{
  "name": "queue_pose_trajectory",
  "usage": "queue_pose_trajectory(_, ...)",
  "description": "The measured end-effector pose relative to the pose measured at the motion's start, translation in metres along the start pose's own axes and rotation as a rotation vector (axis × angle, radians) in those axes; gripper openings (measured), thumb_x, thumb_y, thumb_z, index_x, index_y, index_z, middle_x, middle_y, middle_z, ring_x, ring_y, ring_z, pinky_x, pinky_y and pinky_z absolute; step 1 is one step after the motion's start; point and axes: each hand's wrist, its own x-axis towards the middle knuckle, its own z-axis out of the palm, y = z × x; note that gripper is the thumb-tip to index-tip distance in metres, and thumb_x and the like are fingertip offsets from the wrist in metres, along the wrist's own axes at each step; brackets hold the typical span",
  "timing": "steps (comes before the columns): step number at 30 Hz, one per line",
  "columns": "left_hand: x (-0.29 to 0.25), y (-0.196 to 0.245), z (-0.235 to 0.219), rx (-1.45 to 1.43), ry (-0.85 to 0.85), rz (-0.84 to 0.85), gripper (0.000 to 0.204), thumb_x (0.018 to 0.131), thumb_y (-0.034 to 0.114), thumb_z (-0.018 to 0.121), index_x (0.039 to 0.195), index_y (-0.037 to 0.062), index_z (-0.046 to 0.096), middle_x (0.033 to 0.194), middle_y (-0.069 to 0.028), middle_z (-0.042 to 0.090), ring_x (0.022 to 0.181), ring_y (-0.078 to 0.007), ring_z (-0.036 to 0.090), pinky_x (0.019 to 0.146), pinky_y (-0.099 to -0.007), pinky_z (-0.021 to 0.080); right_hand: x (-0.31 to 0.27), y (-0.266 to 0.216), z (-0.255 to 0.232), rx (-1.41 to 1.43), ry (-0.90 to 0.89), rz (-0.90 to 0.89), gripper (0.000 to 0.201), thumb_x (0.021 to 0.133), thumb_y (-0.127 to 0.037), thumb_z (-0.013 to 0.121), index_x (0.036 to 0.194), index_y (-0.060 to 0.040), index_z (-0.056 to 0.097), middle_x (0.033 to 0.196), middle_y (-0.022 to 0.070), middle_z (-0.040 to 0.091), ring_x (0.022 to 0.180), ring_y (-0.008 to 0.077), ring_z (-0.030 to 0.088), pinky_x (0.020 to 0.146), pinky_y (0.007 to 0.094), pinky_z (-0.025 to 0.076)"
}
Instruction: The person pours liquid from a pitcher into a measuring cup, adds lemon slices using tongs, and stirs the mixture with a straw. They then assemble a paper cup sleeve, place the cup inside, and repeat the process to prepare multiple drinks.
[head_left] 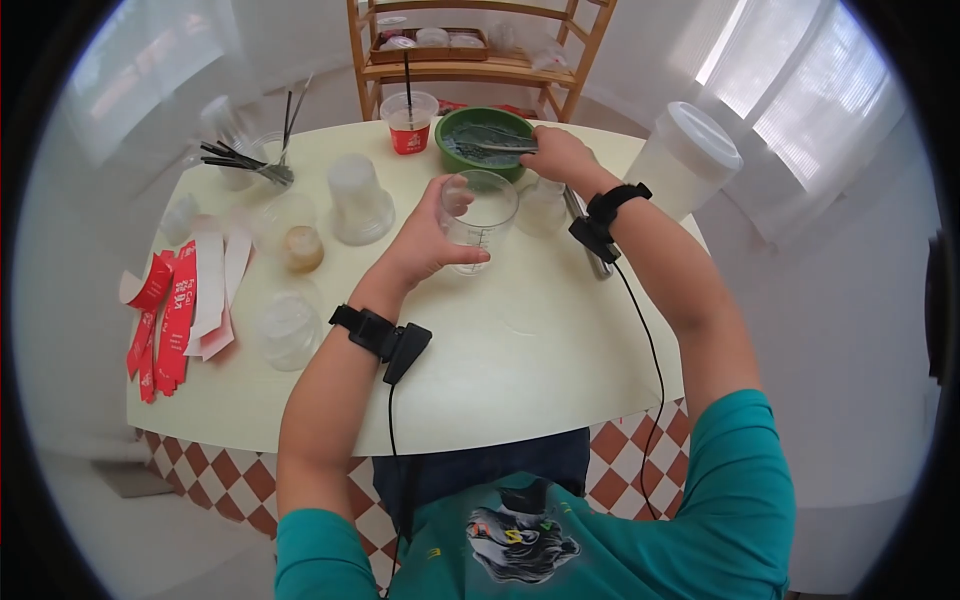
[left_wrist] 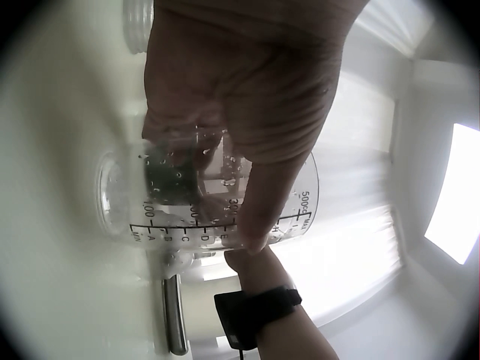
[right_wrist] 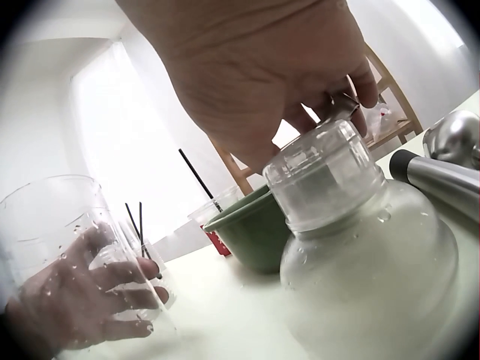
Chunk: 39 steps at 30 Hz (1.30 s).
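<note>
My left hand grips a clear measuring cup with black scale marks, thumb on the near side. Droplets cling to the cup's wall in the left wrist view. My right hand is over the rim of a green bowl and holds metal tongs, which reach across the bowl's glistening, clear contents. In the right wrist view, part of the tongs shows between the fingers. A translucent capped bottle stands just below the right hand, beside the bowl.
Right of the bottle lies a metal rod-like tool; a large lidded pitcher stands beyond. Behind are a red-sleeved cup with a straw. At left sit upturned plastic cups, a small tan-filled container, black straws and red sleeves.
</note>
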Motion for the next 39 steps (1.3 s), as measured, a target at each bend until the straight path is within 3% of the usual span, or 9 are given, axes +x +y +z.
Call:
queue_pose_trajectory(8, -0.016, 0.008, 0.005, 0.246, 0.100, 0.035, 0.117, 0.056, 0.019, 0.090, 0.146, 0.0079, 0.016, 0.135, -0.0266, 0.043, 0.129, -0.0352, 0.043, 0.105, -0.0416, 0.038, 0.025, 0.017, 0.017, -0.072, -0.016, -0.088, 0.031, 0.080, -0.024, 0.062, 0.101, -0.0009, 0.065, 0.097, 0.0210, 0.067, 0.095, 0.0362, 0.063, 0.084, 0.0443, 0.049)
queue_pose_trajectory(12, -0.046, 0.040, -0.007, 0.365, 0.260, -0.028, 0.108, 0.058, 0.021, 0.089, 0.144, 0.0084, 0.024, 0.134, -0.0212, 0.046, 0.126, -0.0310, 0.046, 0.102, -0.0407, 0.041, 0.017, 0.013, 0.005, -0.066, 0.051, -0.075, 0.030, 0.085, -0.023, 0.059, 0.101, 0.0010, 0.065, 0.101, 0.0217, 0.066, 0.096, 0.0367, 0.063, 0.084, 0.0457, 0.050)
queue_pose_trajectory(16, -0.086, 0.059, -0.072, 0.746, 0.702, 0.221, 0.061, 0.071, 0.021, 0.080, 0.124, 0.0064, 0.054, 0.120, -0.0075, 0.059, 0.111, -0.0219, 0.055, 0.089, -0.0381, 0.046, -0.002, 0.012, -0.012, 0.003, 0.233, -0.013, 0.031, 0.087, -0.025, 0.058, 0.106, -0.0022, 0.064, 0.105, 0.0188, 0.066, 0.099, 0.0360, 0.062, 0.085, 0.0449, 0.049)
queue_pose_trajectory(18, -0.097, 0.056, -0.117, 0.801, 0.970, 0.190, 0.039, 0.078, 0.020, 0.075, 0.111, 0.0039, 0.061, 0.100, -0.0069, 0.064, 0.089, -0.0161, 0.060, 0.073, -0.0310, 0.049, -0.016, 0.013, -0.020, 0.139, 0.421, -0.034, 0.031, 0.088, -0.027, 0.057, 0.109, -0.0064, 0.065, 0.105, 0.0155, 0.066, 0.098, 0.0358, 0.062, 0.083, 0.0436, 0.049)
queue_pose_trajectory(20, -0.102, 0.042, -0.164, 0.806, 1.053, 0.046, 0.033, 0.080, 0.021, 0.073, 0.105, 0.0010, 0.063, 0.088, -0.0069, 0.063, 0.072, -0.0144, 0.060, 0.061, -0.0271, 0.048, -0.033, 0.009, -0.026, 0.267, 0.478, -0.097, 0.030, 0.088, -0.027, 0.058, 0.108, -0.0059, 0.066, 0.104, 0.0150, 0.066, 0.095, 0.0343, 0.063, 0.081, 0.0421, 0.050)
queue_pose_trajectory(25, -0.095, 0.032, -0.177, 0.572, 0.955, -0.268, 0.022, 0.083, 0.019, 0.069, 0.090, -0.0009, 0.062, 0.068, -0.0050, 0.059, 0.051, -0.0127, 0.054, 0.045, -0.0266, 0.042, -0.086, -0.027, -0.043, 0.642, 0.469, -0.186, 0.026, 0.086, -0.021, 0.063, 0.105, -0.0033, 0.067, 0.099, 0.0125, 0.067, 0.085, 0.0277, 0.064, 0.073, 0.0346, 0.050)
queue_pose_trajectory(27, -0.094, 0.025, -0.178, 0.542, 0.902, -0.357, 0.020, 0.084, 0.018, 0.067, 0.086, -0.0009, 0.061, 0.063, -0.0045, 0.057, 0.046, -0.0122, 0.052, 0.041, -0.0264, 0.039, -0.101, -0.039, -0.040, 0.744, 0.558, -0.390, 0.021, 0.084, -0.013, 0.066, 0.102, -0.0020, 0.068, 0.090, 0.0102, 0.065, 0.077, 0.0237, 0.063, 0.067, 0.0305, 0.048)
queue_pose_trajectory(33, -0.095, 0.030, -0.173, 0.555, 0.894, -0.258, 0.015, 0.086, 0.013, 0.064, 0.083, -0.0011, 0.060, 0.058, -0.0042, 0.056, 0.046, -0.0111, 0.053, 0.038, -0.0262, 0.037, -0.134, -0.059, -0.060, 0.733, 0.484, -0.496, 0.018, 0.082, -0.007, 0.067, 0.099, -0.0014, 0.067, 0.079, 0.0086, 0.060, 0.070, 0.0243, 0.058, 0.062, 0.0343, 0.045)
queue_pose_trajectory(39, -0.092, 0.085, -0.137, 0.774, 0.833, 0.008, 0.016, 0.086, 0.012, 0.063, 0.080, -0.0029, 0.063, 0.059, -0.0018, 0.057, 0.049, -0.0060, 0.050, 0.044, -0.0242, 0.038, -0.139, -0.061, -0.056, 0.506, 0.576, -0.680, 0.020, 0.077, 0.000, 0.070, 0.097, -0.0030, 0.068, 0.084, 0.0070, 0.061, 0.078, 0.0235, 0.057, 0.065, 0.0330, 0.046)
